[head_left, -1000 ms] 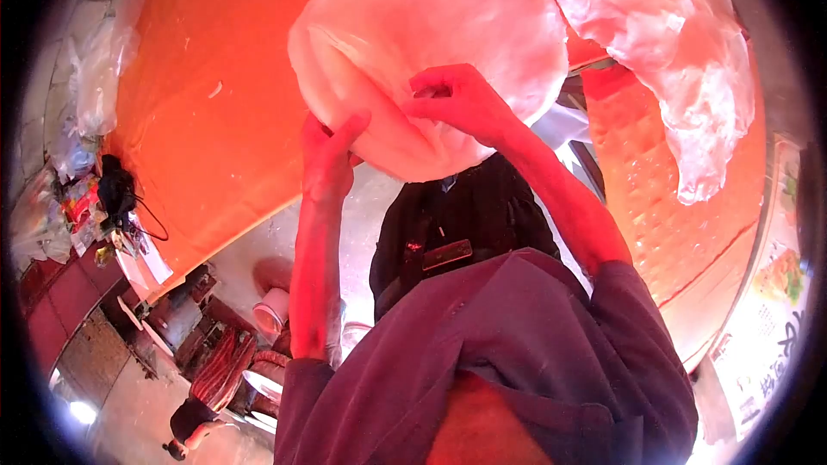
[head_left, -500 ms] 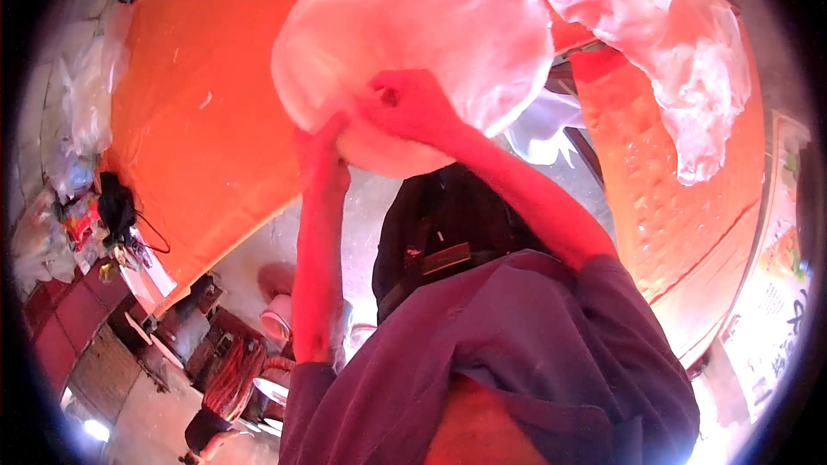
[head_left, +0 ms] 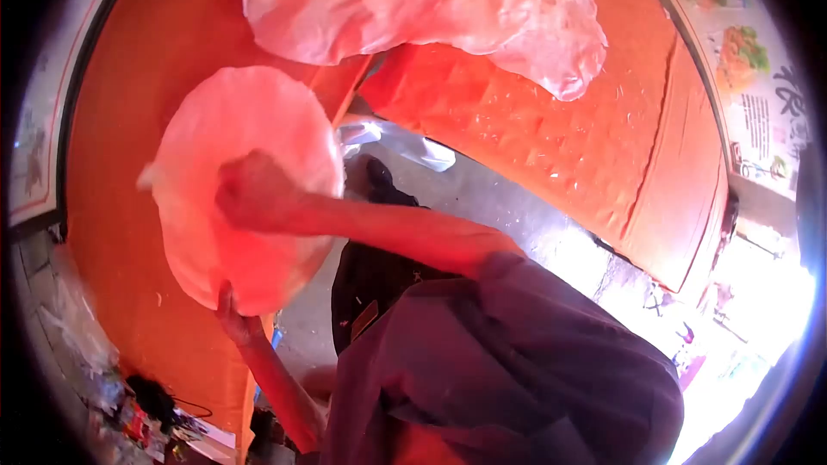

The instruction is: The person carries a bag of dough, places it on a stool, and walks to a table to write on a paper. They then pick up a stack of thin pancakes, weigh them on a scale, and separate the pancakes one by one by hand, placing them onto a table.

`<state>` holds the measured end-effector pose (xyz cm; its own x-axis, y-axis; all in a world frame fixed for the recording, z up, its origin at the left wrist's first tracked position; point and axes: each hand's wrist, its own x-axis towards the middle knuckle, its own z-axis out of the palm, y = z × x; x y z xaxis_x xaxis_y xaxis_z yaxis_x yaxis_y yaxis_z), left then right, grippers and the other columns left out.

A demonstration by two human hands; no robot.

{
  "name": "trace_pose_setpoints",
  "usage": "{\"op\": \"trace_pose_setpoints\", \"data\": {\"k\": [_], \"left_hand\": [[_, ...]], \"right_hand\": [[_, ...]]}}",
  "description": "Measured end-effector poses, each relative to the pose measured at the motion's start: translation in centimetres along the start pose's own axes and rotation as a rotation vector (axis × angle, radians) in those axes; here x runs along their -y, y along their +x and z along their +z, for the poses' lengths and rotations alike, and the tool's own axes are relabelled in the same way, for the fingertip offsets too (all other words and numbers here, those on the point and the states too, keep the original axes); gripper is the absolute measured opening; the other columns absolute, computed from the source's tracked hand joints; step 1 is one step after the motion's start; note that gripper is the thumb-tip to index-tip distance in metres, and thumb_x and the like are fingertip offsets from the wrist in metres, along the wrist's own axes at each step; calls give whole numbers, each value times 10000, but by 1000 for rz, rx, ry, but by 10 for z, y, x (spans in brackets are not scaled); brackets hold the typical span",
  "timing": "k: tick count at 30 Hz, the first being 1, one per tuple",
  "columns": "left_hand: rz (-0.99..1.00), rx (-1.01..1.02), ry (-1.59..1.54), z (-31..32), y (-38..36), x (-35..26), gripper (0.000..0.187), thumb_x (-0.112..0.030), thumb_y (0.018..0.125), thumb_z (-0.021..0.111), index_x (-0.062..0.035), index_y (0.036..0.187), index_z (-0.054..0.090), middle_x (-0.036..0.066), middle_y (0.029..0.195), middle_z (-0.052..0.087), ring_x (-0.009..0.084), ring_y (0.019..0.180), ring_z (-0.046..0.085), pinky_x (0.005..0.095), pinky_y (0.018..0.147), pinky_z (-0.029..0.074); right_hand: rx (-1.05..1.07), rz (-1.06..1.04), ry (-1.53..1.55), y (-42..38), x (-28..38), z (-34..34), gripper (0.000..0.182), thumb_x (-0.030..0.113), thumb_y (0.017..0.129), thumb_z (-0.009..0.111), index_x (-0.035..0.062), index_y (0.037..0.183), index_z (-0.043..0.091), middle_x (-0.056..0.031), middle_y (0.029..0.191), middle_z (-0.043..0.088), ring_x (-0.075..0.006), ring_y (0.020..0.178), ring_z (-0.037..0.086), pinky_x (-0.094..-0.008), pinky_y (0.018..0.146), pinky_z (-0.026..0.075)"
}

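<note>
A round, soft white sheet [head_left: 284, 120], tinted pink by the light, lies near the edge of the orange-covered table. At its lower rim, my left hand [head_left: 234, 314] pinches the edge, with a finger or thumb showing on top. My right hand [head_left: 258, 194] is closed over the middle of the sheet, slightly blurred. Its fingertips are hidden, so what they hold cannot be seen. A small tuft [head_left: 146, 177] sticks out from the sheet's left rim.
Larger crumpled white sheets [head_left: 413, 4] lie across the far side. An orange quilted surface [head_left: 534, 155] extends to the right, beyond a gap showing the floor. Plastic bags [head_left: 82, 327] and a dark corded item [head_left: 151, 400] sit at lower left. A printed poster [head_left: 749, 77] stands at right.
My view has turned, so the round sheet appears lower and further left. My right hand is over the sheet's middle, farther from my left hand, which stays at the rim.
</note>
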<state>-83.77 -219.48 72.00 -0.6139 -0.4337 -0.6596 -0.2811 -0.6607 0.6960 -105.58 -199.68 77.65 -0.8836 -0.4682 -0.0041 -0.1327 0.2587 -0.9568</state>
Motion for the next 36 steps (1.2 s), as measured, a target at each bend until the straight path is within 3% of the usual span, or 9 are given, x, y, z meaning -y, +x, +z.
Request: {"op": "trace_pose_setpoints", "data": {"k": [2,3,4,11,16,18,24,29,36], "left_hand": [[-52,35,-102,-24,8,10,494,-191,920,553,-25,1366,420,141,1336,504,290,1210,506,463,1010,428],[-63,104,-131,-41,16,14,506,-186,918,553,-32,1378,408,140,1350,494,294,1222,495,474,1026,412],[-73,176,-163,-47,23,17,518,-182,916,553,-39,1389,397,140,1364,484,298,1235,484,485,1042,396],[89,367,-87,-42,16,26,528,-154,883,579,-22,1371,429,144,1358,504,320,1259,461,508,1067,361],[-112,199,-171,-27,0,-2,522,-166,870,589,-26,1353,448,133,1347,517,323,1241,479,494,1044,390],[-89,403,-174,38,-30,-24,518,-168,868,592,-20,1345,453,128,1348,515,310,1228,491,474,1029,408],[285,378,92,59,-36,-41,573,-128,870,651,23,1365,404,120,1330,510,239,1198,513,379,991,434],[269,332,163,37,-15,-34,583,-90,864,654,-15,1379,392,120,1336,505,258,1198,515,395,995,440],[170,190,-63,51,-22,-33,553,-69,851,656,-3,1343,413,100,1251,532,228,1128,539,357,920,467]], "right_hand": [[-206,13,167,-2,-8,-72,150,163,769,579,52,744,677,-198,777,624,-328,772,609,-416,645,473],[-903,-111,-190,4,-70,-57,132,161,782,598,58,776,680,-173,761,633,-287,737,620,-394,644,490],[-564,-84,63,-14,-51,-132,145,160,804,583,53,817,680,-149,775,642,-260,728,614,-375,645,491],[-928,355,-7,-197,-137,-329,223,177,900,558,-23,914,655,-66,824,638,-167,727,610,-304,615,486],[-1181,554,-304,-242,-154,-302,401,231,824,717,-29,1110,611,-91,768,653,-144,638,595,-281,572,489],[-1141,449,-654,-204,-106,-260,394,208,816,721,-9,1126,613,-90,805,663,-148,669,608,-284,598,503],[66,289,82,-80,5,-48,424,172,786,743,42,1167,610,-54,900,665,-149,748,621,-287,680,517],[172,-283,-302,-57,-11,71,359,265,785,748,22,1039,676,-86,792,677,-186,749,647,-329,676,528],[327,129,-70,-50,-12,63,209,188,765,711,38,908,689,-91,779,676,-131,705,639,-299,636,510]]}}
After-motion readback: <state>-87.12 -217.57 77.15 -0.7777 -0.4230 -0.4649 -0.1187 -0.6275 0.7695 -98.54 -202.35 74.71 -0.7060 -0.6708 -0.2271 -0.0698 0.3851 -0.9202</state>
